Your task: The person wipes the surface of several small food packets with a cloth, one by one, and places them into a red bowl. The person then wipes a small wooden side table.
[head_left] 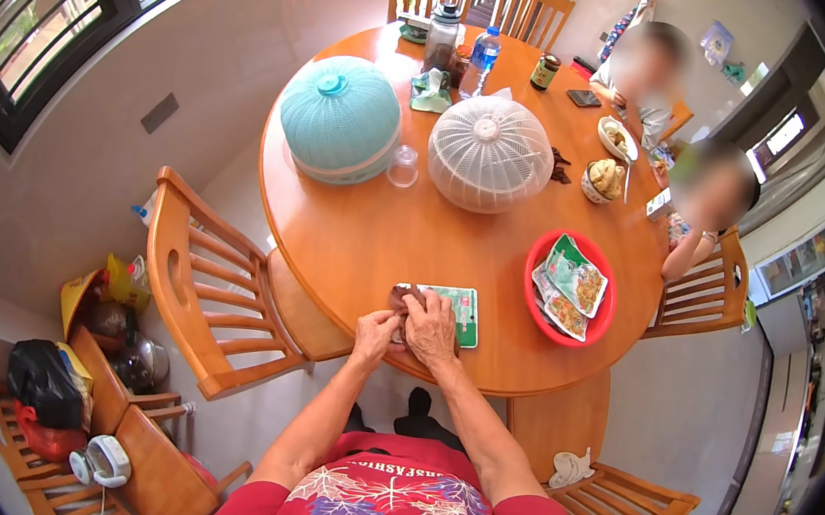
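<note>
Both my hands are at the near edge of the round wooden table, over a flat green-and-white packet point(467, 320). A crumpled brown cloth point(399, 297) lies on the packet's left part. My left hand point(376, 335) is closed in a pinch at the cloth's near edge. My right hand point(433, 330) presses down on the cloth with bent fingers, its fingertips partly hiding it. To the right of my hands, a red plastic basin point(606, 323) holds several green packets point(577, 275) with pictures of food on them.
On the wooden table point(354, 241) stand a blue mesh food cover point(339, 114), a white one point(489, 150), a small clear jar point(403, 167), bottles and bowls. Two people sit at the right side. Wooden chairs point(223, 288) surround the table; one is close on my left.
</note>
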Motion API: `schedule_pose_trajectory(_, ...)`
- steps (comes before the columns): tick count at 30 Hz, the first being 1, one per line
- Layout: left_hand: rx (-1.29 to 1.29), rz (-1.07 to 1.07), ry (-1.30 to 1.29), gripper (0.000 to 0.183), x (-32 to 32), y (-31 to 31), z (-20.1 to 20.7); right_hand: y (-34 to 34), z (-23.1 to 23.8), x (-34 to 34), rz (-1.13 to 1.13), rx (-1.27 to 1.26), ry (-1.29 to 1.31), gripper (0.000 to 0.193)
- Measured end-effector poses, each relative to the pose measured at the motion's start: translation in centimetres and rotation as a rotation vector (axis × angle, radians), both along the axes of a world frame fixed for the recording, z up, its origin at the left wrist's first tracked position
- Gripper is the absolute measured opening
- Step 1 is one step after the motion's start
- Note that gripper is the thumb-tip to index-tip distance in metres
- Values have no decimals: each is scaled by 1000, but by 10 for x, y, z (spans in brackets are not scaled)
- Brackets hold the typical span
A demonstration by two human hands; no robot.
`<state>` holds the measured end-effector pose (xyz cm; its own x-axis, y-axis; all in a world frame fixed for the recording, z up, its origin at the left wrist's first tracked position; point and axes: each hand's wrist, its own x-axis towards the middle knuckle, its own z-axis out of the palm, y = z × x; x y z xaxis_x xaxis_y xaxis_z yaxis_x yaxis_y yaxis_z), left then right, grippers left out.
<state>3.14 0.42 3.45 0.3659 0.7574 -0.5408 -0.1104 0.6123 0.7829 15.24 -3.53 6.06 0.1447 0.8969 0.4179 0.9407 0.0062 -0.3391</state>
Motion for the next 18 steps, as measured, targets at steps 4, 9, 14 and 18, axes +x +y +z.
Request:
schedule_pose_trajectory(4,-15,110,-31,26,0,-7,-10,12,-13,10,-50,63,-107,27)
schedule_pose_trajectory(9,-48,141,13,23,7,-6,-15,25,-21,25,-465,48,89,21)
schedule_pose_trajectory(14,227,159,-14,19,9,2,-59,8,-2,-15,60,53,41,28)
schedule_pose_trajectory(18,-25,184,-38,17,7,0,-52,-28,-11,-5,176,33,27,41)
